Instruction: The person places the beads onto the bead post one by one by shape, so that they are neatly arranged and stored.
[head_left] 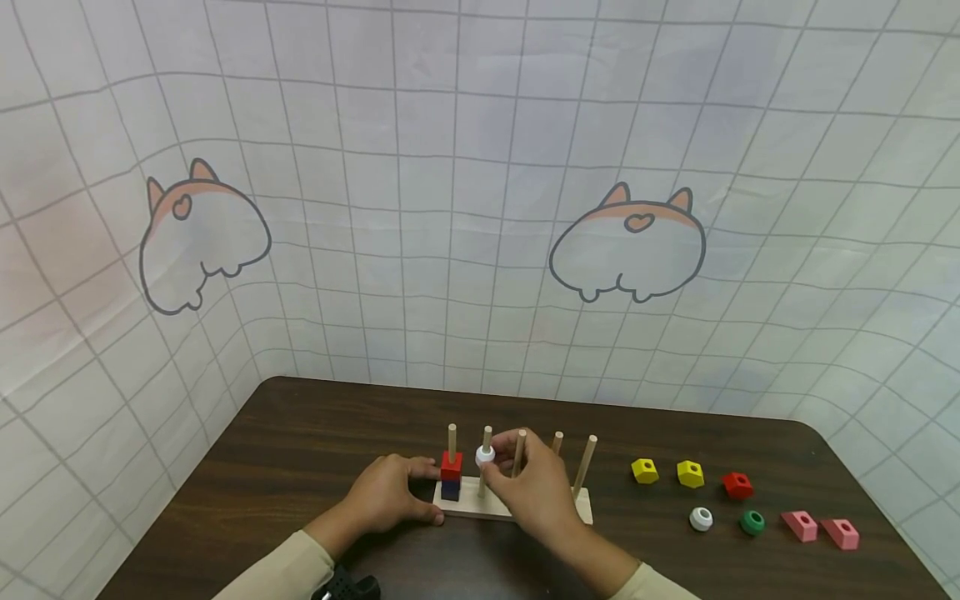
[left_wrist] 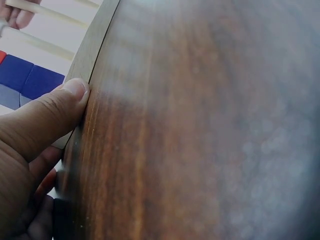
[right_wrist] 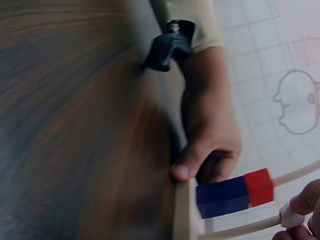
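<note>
A pale wooden peg board (head_left: 480, 505) with several upright pegs lies on the dark table. My left hand (head_left: 386, 493) grips its left end, and the left wrist view shows the thumb (left_wrist: 75, 92) against the front edge. The leftmost peg carries a red block (head_left: 452, 465) above dark blue blocks (right_wrist: 222, 198). With my right hand (head_left: 543, 493) I pinch a white bead (head_left: 485, 456) that sits around the second peg, near its top and well above the board. This hand hides parts of the pegs farther right.
Right of the board lie two yellow blocks (head_left: 690, 474), a red block (head_left: 738, 485), a white bead (head_left: 701, 519), a green bead (head_left: 752, 522) and two pink blocks (head_left: 801, 526). A white grid-patterned curtain (head_left: 480, 250) hangs behind the table.
</note>
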